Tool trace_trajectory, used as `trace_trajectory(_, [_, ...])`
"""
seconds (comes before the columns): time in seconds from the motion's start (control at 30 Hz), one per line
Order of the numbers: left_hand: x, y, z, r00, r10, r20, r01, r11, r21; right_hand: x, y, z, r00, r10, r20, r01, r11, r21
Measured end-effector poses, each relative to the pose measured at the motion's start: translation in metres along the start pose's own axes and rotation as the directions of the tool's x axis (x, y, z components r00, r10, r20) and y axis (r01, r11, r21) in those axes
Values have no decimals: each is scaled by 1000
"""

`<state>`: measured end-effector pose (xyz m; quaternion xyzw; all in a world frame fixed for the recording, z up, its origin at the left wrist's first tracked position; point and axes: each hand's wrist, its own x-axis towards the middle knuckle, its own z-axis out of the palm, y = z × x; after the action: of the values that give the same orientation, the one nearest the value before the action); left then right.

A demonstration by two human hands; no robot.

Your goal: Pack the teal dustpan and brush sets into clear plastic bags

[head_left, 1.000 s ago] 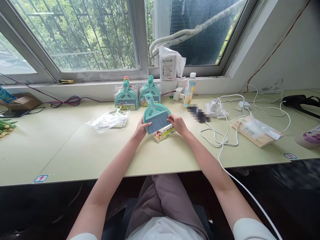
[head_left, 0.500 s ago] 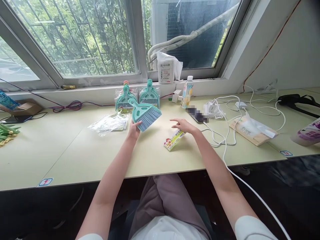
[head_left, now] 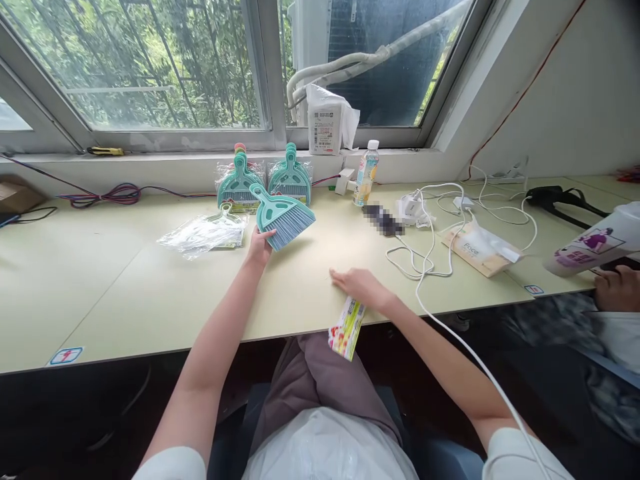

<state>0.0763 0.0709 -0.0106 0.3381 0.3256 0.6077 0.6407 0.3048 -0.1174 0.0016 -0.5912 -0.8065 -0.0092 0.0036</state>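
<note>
My left hand [head_left: 261, 247] is closed around the lower edge of a teal dustpan with a grey-bristled brush [head_left: 285, 220], held tilted above the table. A colourful printed card [head_left: 347, 328], yellow-green with red and pink, hangs from under my right hand [head_left: 364, 288] over the table's front edge. The fingers of that hand are bent, and its grip on the card is partly hidden behind the palm. Beside my left hand lie clear plastic bags [head_left: 200, 235] with a green handle showing. Behind them stand bagged teal dustpan sets [head_left: 240, 180], with another bagged set [head_left: 290, 177] alongside.
The pale table [head_left: 165, 300] runs below a window. Toward the right are a drink bottle [head_left: 367, 173], a blurred phone [head_left: 384, 220], white cables [head_left: 425, 270], a tissue pack [head_left: 483, 250] and a large cup [head_left: 595, 243]. Another person's hand [head_left: 620, 288] is at the far right.
My right hand has drawn the printed card off the tabletop toward me, past the front edge. My left hand still holds the dustpan set. The view has shifted to the right.
</note>
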Motion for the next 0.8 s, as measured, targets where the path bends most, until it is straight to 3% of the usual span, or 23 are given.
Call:
trace_trajectory(0.13, [2,-2,-3,1000,1,-14,-1,1000,-5,-24,-68,2,985,-170,11,170,985,-26])
trace_trajectory(0.27, [2,-4,-6,1000,21,5,-21,999,-28,-40,-97,7,987,-160,-6,160,987,-21])
trace_trajectory(0.5, [3,-5,-7,998,-15,-53,14,1000,-28,-60,-95,41,955,-211,-207,233,969,86])
trace_trajectory(0.67, [3,-5,-6,999,-24,-42,23,999,-26,-66,-86,63,944,-143,-297,218,947,234])
trace_trajectory(0.8, [3,-6,-5,998,-43,-50,41,999,-26,-69,-84,62,937,-62,-343,195,909,368])
